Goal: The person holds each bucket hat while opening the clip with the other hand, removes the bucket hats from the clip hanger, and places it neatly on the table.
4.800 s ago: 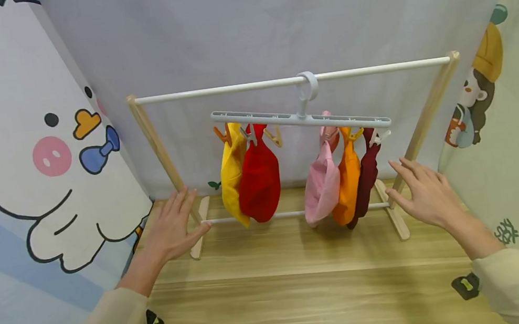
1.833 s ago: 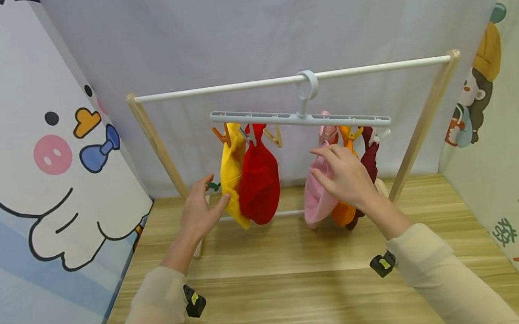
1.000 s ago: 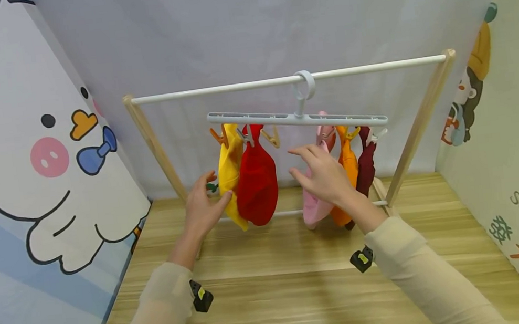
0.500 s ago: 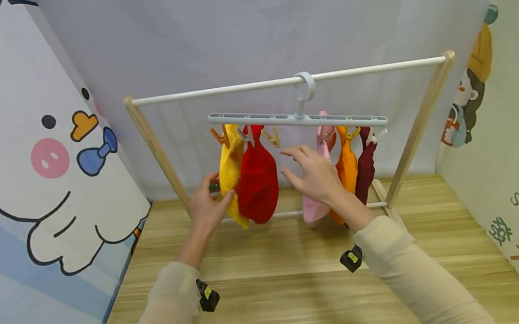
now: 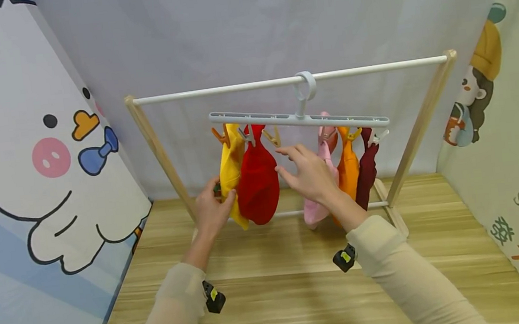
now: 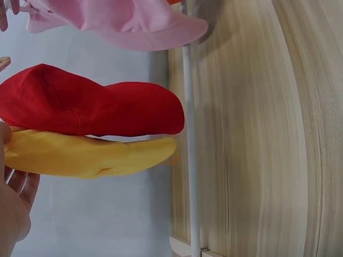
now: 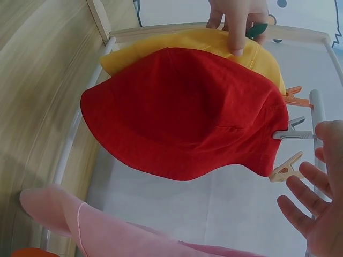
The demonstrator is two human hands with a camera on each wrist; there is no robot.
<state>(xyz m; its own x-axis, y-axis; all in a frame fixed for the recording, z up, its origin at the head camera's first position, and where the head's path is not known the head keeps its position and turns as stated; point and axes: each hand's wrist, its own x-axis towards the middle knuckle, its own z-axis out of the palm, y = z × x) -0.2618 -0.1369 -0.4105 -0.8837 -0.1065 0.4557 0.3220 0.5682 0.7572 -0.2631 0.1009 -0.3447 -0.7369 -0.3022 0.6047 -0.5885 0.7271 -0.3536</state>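
A grey clip hanger (image 5: 297, 118) hangs from the white rail (image 5: 232, 87) of a wooden rack. Clipped to it are a yellow hat (image 5: 229, 168), a red hat (image 5: 258, 183), a pink hat (image 5: 314, 214), an orange hat (image 5: 349, 168) and a maroon hat (image 5: 367, 172). My left hand (image 5: 220, 195) pinches the yellow hat's left edge, thumb in front and fingers behind (image 7: 236, 45). My right hand (image 5: 290, 159) hovers open with spread fingers (image 7: 316, 214) between the red and pink hats, just below a free beige clip (image 7: 284, 168). The red hat (image 7: 182, 112) hangs from a grey clip (image 7: 292, 131).
The rack stands at the back of a wooden table (image 5: 292, 296), with its lower bar (image 6: 188, 160) behind the hats. Printed cloth walls close in on the left (image 5: 26, 155), back and right (image 5: 515, 156). The rack's sloping posts (image 5: 158, 151) flank the hats.
My right hand has moved left from the pink hat towards the red one. My left hand has come in from the rack's left foot and taken hold of the yellow hat.
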